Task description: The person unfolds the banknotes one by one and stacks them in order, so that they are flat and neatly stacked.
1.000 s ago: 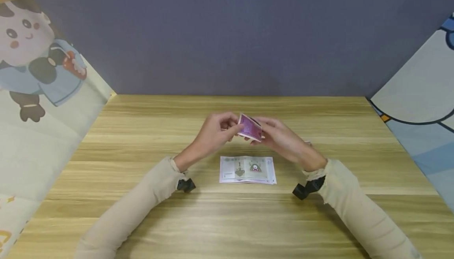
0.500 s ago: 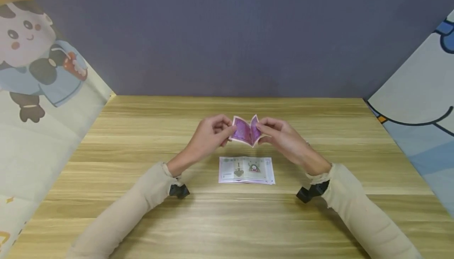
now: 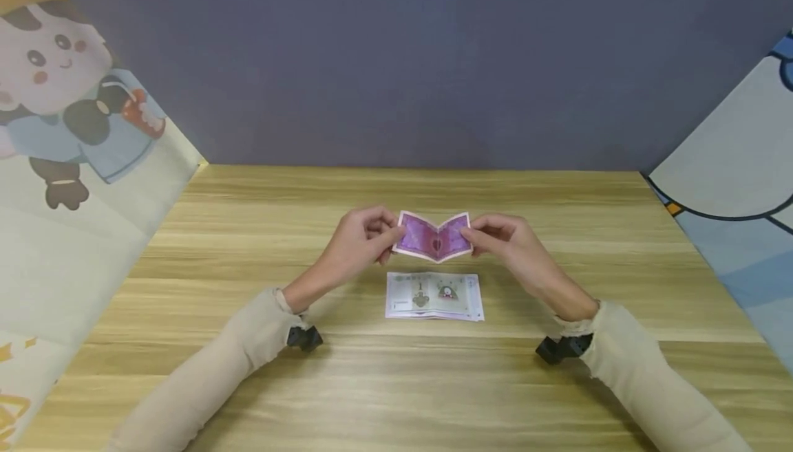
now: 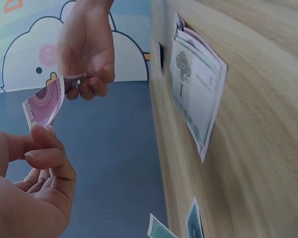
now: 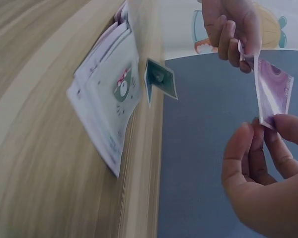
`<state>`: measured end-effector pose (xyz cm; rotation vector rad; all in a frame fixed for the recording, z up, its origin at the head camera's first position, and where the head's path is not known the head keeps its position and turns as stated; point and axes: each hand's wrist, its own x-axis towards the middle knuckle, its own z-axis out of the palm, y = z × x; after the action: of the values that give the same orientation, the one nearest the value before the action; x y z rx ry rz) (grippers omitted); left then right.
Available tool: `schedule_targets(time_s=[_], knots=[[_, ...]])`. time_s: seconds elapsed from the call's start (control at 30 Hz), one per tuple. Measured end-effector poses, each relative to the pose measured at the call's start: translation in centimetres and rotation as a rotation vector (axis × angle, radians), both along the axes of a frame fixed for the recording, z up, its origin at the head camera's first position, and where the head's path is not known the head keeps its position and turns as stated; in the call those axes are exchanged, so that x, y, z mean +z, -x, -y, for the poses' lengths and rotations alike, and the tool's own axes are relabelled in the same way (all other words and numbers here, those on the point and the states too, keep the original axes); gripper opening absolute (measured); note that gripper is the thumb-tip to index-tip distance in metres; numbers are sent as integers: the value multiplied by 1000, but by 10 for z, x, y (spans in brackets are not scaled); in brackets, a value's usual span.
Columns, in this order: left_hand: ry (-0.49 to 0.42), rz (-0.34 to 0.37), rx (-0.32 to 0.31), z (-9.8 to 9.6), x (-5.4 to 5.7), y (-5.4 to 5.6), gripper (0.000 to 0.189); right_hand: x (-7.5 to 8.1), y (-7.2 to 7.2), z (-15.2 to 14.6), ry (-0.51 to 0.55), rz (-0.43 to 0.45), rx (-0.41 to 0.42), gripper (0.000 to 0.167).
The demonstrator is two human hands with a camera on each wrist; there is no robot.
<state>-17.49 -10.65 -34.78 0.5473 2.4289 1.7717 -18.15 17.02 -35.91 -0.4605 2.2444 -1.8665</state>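
Note:
Both hands hold one purple banknote [image 3: 434, 240] above the table, spread out with a crease down its middle so that it stands in a V. My left hand [image 3: 364, 235] pinches its left end between thumb and fingers. At the other end, the thumb and fingers of my right hand [image 3: 511, 242] do the same. Closer to me on the table lies a small stack of pale banknotes [image 3: 434, 297], slightly fanned, the top one printed with a 1. The right wrist view also shows a green banknote [image 5: 161, 79], folded and partly raised; the left hand hides it from the head view.
The wooden tabletop [image 3: 396, 383] meets a dark grey-blue panel [image 3: 421, 60] at its back edge. Cartoon-printed cloths [image 3: 105, 232] border both sides. A small dark flat thing [image 4: 160, 57] sits past the stack in the left wrist view.
The purple banknote was folded over between the hands and has been unfolded. The hands have moved apart, the right one further to the right. The pale stack stays put.

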Motion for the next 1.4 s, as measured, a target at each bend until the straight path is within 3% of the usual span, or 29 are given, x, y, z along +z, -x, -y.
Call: schedule_targets(time_s=[0.23, 0.43, 0.6, 0.83, 1.2, 1.4], knots=[[23, 42, -6, 9, -2, -9, 11, -2, -8, -7, -163, -58, -21, 20], [94, 22, -55, 13, -9, -13, 12, -2, -16, -8, -292, -67, -28, 19], [150, 46, -120, 15, -18, -18, 14, -3, -22, -7, -383, -72, 16, 21], [209, 79, -163, 16, -26, -22, 15, -12, -23, -9, -457, -115, 104, 20], [402, 31, -253, 12, -36, -16, 21, -23, -20, -5, -563, -140, 163, 24], [479, 47, -258, 6, -39, -14, 17, -28, -19, -1, -625, -188, 193, 31]])
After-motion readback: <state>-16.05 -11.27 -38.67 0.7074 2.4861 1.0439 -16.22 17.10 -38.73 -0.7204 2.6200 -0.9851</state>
